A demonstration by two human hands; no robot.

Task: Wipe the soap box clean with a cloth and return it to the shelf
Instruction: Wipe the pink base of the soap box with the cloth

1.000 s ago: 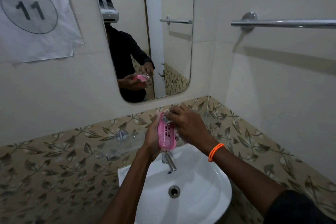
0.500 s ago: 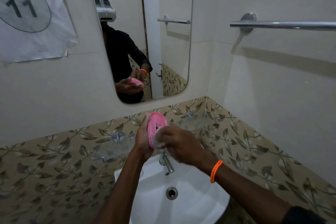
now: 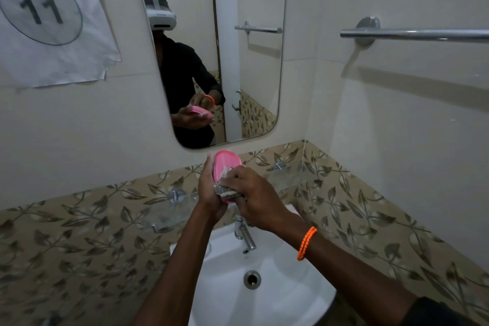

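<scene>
A pink oval soap box (image 3: pixel 225 163) is held on edge above the sink, its smooth side facing me. My left hand (image 3: pixel 209 193) grips it from the left and below. My right hand (image 3: pixel 251 200) presses a small whitish-grey cloth (image 3: pixel 226 189) against the box's lower half and hides part of it. A clear glass shelf (image 3: pixel 172 213) on chrome mounts runs along the patterned tile wall behind my hands; nothing is visible on it.
A white sink (image 3: pixel 264 286) with a chrome tap (image 3: pixel 244 233) lies under my hands. A mirror (image 3: pixel 251 66) hangs above, reflecting a person. A chrome towel bar (image 3: pixel 412 34) crosses the right wall. A paper sign marked 11 (image 3: pixel 45 16) is taped at upper left.
The box has been turned from its slotted side to its smooth side. My right hand slid the cloth from the box's top down to its lower half.
</scene>
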